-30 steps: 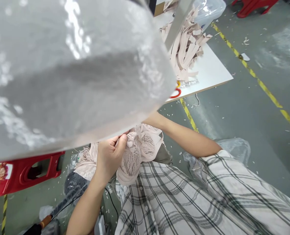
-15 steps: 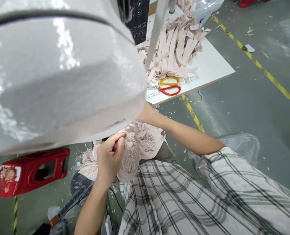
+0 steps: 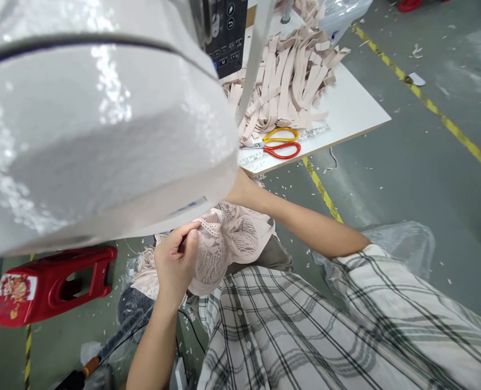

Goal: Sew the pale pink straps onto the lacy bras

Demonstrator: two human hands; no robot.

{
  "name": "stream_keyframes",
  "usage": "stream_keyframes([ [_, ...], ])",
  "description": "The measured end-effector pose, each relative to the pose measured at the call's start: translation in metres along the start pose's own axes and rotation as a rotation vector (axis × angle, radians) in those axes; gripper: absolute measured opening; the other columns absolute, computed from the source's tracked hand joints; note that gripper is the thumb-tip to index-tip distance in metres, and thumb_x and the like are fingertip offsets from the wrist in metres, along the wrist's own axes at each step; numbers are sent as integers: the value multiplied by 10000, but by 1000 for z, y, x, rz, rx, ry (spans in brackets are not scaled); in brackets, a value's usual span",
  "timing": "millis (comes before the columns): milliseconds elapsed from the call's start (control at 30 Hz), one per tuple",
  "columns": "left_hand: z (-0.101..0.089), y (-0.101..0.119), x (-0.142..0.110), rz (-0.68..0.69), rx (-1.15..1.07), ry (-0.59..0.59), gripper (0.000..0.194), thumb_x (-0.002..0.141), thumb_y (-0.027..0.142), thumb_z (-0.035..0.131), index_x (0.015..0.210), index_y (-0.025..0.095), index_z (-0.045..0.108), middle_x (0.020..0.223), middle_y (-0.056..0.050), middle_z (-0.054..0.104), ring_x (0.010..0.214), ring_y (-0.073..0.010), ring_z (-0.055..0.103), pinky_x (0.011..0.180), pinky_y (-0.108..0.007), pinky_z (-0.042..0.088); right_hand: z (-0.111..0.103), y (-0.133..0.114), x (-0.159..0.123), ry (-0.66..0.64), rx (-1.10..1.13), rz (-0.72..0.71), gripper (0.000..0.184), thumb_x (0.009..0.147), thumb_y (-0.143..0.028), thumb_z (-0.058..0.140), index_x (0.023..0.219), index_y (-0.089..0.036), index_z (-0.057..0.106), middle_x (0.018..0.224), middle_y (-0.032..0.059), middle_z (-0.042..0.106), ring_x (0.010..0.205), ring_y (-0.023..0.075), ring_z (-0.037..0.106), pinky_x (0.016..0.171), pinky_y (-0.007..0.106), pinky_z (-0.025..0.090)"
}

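Note:
A pale pink lace garment piece (image 3: 224, 244) lies bunched in my lap, just under the white body of a sewing machine (image 3: 102, 124). My left hand (image 3: 175, 262) pinches the lace's upper edge between thumb and fingers. My right forearm (image 3: 305, 222) reaches in from the right. Its hand is hidden behind the machine body, so I cannot see its fingers.
A white table (image 3: 354, 108) holds a heap of beige fabric strips (image 3: 285, 81), red and yellow scissors (image 3: 279, 143) and a ruler. A black control panel (image 3: 226, 32) sits on the machine. A red plastic stool (image 3: 49, 284) stands at the left. Yellow floor lines and clear plastic bags lie around.
My left hand has shifted slightly left and down along the lace edge, bunching the fabric more. The view has settled after swinging down and left.

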State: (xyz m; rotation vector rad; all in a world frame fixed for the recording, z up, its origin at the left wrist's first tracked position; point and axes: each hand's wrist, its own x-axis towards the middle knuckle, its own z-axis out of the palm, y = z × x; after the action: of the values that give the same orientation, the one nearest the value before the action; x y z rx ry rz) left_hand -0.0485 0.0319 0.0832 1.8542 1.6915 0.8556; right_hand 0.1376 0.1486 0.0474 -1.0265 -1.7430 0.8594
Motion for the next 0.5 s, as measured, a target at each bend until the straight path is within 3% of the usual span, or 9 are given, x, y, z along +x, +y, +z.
stream_keyframes([
  [500, 1, -20, -3, 24, -87, 86, 196, 909, 296, 628, 1028, 222, 765, 1034, -47, 777, 950, -191, 724, 844, -299, 575, 6, 5, 2, -11, -85, 4, 93, 791, -177, 638, 880, -193, 658, 1042, 63, 660, 930, 224, 627, 826, 377, 518],
])
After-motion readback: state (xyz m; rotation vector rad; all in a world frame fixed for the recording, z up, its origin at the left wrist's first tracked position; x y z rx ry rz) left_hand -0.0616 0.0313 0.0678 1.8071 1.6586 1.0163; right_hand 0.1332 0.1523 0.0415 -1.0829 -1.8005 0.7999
